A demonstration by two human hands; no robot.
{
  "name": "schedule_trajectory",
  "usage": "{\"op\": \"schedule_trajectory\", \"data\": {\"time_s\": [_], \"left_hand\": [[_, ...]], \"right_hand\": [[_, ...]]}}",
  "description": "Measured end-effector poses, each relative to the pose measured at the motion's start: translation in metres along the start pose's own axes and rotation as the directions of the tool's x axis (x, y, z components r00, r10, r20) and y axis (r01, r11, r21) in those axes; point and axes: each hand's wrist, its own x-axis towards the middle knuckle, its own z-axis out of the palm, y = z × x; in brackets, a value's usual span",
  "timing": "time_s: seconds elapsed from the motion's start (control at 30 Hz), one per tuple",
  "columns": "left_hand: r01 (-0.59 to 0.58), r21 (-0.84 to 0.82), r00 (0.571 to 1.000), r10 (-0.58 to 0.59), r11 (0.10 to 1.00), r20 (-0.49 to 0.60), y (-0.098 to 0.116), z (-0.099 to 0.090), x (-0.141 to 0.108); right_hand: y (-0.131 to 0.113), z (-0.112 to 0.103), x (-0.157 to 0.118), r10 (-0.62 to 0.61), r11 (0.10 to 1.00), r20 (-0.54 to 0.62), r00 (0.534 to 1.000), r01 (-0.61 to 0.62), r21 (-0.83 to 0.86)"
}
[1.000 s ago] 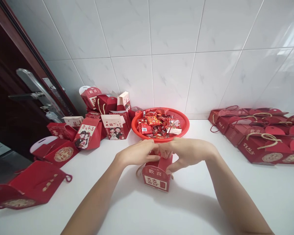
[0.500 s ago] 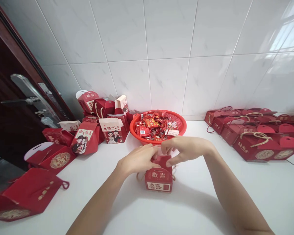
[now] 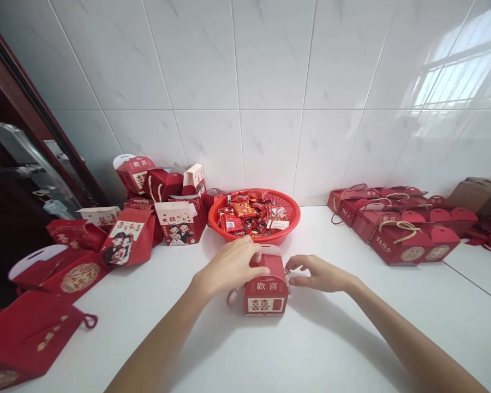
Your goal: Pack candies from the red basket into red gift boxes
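A small red gift box (image 3: pixel 265 303) with gold and white characters stands upright on the white table in front of me. My left hand (image 3: pixel 235 265) grips it from the left, with the thumb lying across the folded top. At the box's right side, my right hand (image 3: pixel 317 273) has its fingertips and thumb curled about the rope handle (image 3: pixel 287 271). Another loop of the rope hangs by the left side, below my left hand. Just behind the box is a red plastic basket (image 3: pixel 295 218) heaped with wrapped candies (image 3: pixel 245 210).
Several red boxes (image 3: pixel 126 240) of different shapes crowd the left side, beside a dark door with a metal handle (image 3: pixel 22 150). More red boxes with rope handles (image 3: pixel 409 243) stand in rows at the right, near a brown carton (image 3: pixel 474 196). A tiled wall rises behind.
My right hand has left the box's top and moved right and down to the rope at its side. My left hand stays on the box. The camera view has shifted slightly right.
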Motion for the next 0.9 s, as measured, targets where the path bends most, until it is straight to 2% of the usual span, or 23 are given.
{"op": "schedule_trajectory", "data": {"time_s": [0.13,0.23,0.47,0.57,0.73,0.9], "left_hand": [[0.021,-0.06,0.999,-0.024,0.998,-0.037,0.003,-0.013,-0.006],[0.01,-0.072,1.0,-0.011,0.997,-0.002,0.002,-0.019,-0.01],[-0.031,-0.027,0.997,0.033,0.999,0.073,-0.002,-0.019,-0.009],[-0.042,-0.027,0.994,0.044,0.999,0.101,-0.002,-0.014,-0.005],[-0.003,0.014,0.986,0.001,1.0,0.168,-0.001,-0.004,0.0],[0.06,-0.006,0.991,-0.058,0.998,0.123,-0.004,0.003,0.002]], "right_hand": [[0.003,0.012,0.001,-0.013,0.989,-0.106,0.994,0.029,0.146],[0.005,0.016,0.002,-0.009,0.959,-0.155,0.988,0.052,0.279],[0.005,0.019,-0.004,0.112,0.786,-0.115,0.987,-0.017,0.618],[0.004,0.019,-0.006,0.11,0.735,-0.114,0.987,-0.003,0.678],[0.003,0.016,-0.007,0.106,0.673,-0.128,0.986,0.024,0.739],[-0.003,0.007,-0.012,0.101,0.602,-0.208,0.973,0.106,0.792]]}}
